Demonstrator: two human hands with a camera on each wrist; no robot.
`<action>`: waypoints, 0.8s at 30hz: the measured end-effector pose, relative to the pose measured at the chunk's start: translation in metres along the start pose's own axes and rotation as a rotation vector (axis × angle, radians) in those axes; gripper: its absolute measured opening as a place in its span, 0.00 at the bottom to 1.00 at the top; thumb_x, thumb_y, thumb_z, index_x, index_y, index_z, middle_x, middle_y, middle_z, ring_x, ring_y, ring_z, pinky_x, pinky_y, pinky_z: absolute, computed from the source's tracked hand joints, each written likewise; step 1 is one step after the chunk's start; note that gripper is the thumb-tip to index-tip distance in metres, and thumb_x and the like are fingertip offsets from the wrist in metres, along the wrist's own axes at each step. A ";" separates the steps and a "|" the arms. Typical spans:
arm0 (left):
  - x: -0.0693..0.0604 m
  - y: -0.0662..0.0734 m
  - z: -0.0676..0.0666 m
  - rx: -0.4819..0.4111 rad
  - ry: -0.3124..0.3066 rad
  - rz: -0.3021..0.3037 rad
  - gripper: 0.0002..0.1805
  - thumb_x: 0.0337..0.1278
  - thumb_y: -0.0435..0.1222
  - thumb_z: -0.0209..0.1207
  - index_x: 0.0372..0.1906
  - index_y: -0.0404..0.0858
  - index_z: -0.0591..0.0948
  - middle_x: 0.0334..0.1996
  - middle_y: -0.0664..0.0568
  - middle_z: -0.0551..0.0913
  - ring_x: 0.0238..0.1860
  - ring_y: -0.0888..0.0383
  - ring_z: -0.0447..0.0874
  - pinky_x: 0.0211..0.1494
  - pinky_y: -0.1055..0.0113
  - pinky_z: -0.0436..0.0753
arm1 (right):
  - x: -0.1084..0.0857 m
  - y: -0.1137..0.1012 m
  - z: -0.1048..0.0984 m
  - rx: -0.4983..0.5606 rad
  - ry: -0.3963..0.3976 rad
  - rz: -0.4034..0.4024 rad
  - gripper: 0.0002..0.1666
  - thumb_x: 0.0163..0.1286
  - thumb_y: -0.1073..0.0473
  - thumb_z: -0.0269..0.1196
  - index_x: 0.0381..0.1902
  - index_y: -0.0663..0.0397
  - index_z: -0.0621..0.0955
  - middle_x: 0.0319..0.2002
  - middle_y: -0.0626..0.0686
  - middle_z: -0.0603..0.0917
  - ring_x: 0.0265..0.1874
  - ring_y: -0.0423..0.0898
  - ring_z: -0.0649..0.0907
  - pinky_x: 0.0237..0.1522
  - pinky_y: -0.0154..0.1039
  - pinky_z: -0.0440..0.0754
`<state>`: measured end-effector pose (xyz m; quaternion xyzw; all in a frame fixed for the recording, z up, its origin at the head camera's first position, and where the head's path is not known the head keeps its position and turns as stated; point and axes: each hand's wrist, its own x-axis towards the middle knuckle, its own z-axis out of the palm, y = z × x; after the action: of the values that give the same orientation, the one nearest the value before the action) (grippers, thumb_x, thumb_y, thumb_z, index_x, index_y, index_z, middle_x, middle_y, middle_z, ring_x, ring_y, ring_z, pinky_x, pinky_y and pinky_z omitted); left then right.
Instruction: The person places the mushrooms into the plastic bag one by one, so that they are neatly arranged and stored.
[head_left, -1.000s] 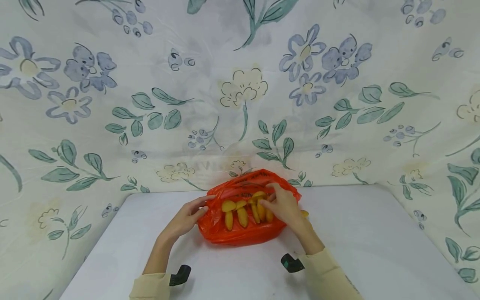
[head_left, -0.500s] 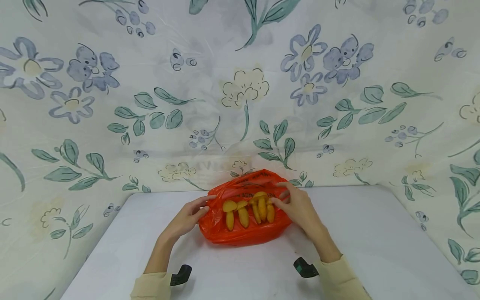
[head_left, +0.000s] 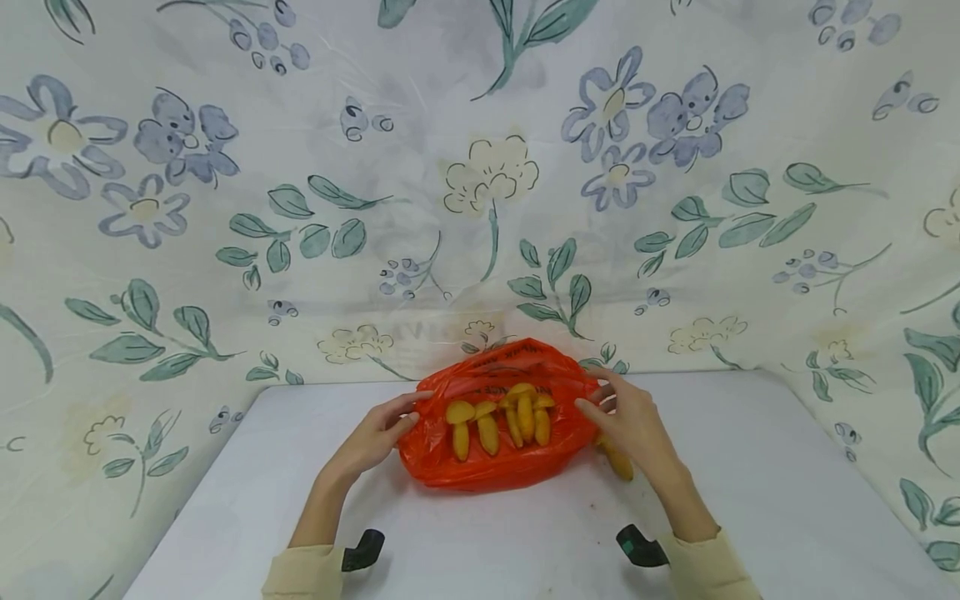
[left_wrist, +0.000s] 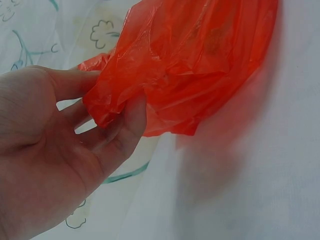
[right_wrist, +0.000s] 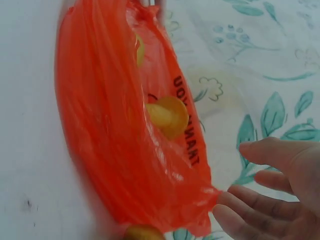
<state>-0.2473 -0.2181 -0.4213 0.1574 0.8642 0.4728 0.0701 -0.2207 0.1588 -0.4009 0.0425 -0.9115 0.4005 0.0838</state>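
Note:
A red plastic bag [head_left: 480, 477] lies on the white table with its mouth spread. Several yellow mushrooms [head_left: 525, 418] sit side by side inside it. At the bag's left end my left hand [head_left: 371, 437] pinches the plastic rim, the thumb on one side and fingers on the other in the left wrist view. My right hand [head_left: 633, 421] is at the bag's right end, fingers slightly bent and holding nothing; its fingertips are at the bag's corner in the right wrist view. Another yellow mushroom [head_left: 619, 463] lies outside the bag below the right hand, partly hidden.
A white tabletop [head_left: 750, 467] stretches around the bag. Behind it rises a floral cloth backdrop [head_left: 420, 250], close to the bag's far side. Black wrist devices [head_left: 641, 547] show beside both sleeves.
My right hand has drawn back from the mushrooms in the bag and moved right to the bag's right edge, letting go of a mushroom. The left hand has stayed on the rim.

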 end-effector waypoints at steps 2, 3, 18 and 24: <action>0.000 0.000 0.000 0.002 0.002 -0.001 0.23 0.73 0.36 0.50 0.69 0.48 0.72 0.68 0.40 0.72 0.67 0.40 0.72 0.64 0.50 0.79 | -0.001 0.004 -0.002 -0.009 0.003 0.010 0.30 0.67 0.50 0.66 0.65 0.48 0.72 0.44 0.55 0.84 0.43 0.50 0.84 0.38 0.39 0.88; 0.001 0.000 0.000 0.007 0.003 0.003 0.23 0.73 0.36 0.50 0.69 0.48 0.71 0.68 0.40 0.72 0.67 0.39 0.72 0.64 0.50 0.79 | -0.001 0.006 -0.003 -0.012 0.005 0.015 0.30 0.67 0.50 0.65 0.65 0.48 0.72 0.44 0.55 0.84 0.43 0.50 0.84 0.39 0.39 0.88; 0.001 0.000 0.000 0.015 0.016 -0.001 0.22 0.73 0.36 0.50 0.69 0.49 0.72 0.68 0.42 0.73 0.67 0.40 0.72 0.65 0.49 0.78 | -0.001 0.027 -0.014 -0.069 -0.012 0.056 0.30 0.68 0.51 0.65 0.65 0.52 0.72 0.42 0.57 0.85 0.38 0.48 0.84 0.39 0.40 0.88; 0.001 0.002 0.000 -0.004 0.007 -0.006 0.22 0.72 0.36 0.50 0.68 0.50 0.72 0.68 0.42 0.72 0.68 0.41 0.71 0.65 0.48 0.77 | -0.001 0.033 -0.016 -0.093 -0.038 0.114 0.28 0.68 0.55 0.64 0.64 0.54 0.72 0.43 0.58 0.86 0.38 0.49 0.84 0.39 0.42 0.88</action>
<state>-0.2479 -0.2168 -0.4197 0.1530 0.8639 0.4749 0.0686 -0.2227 0.1926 -0.4142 -0.0055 -0.9314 0.3610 0.0453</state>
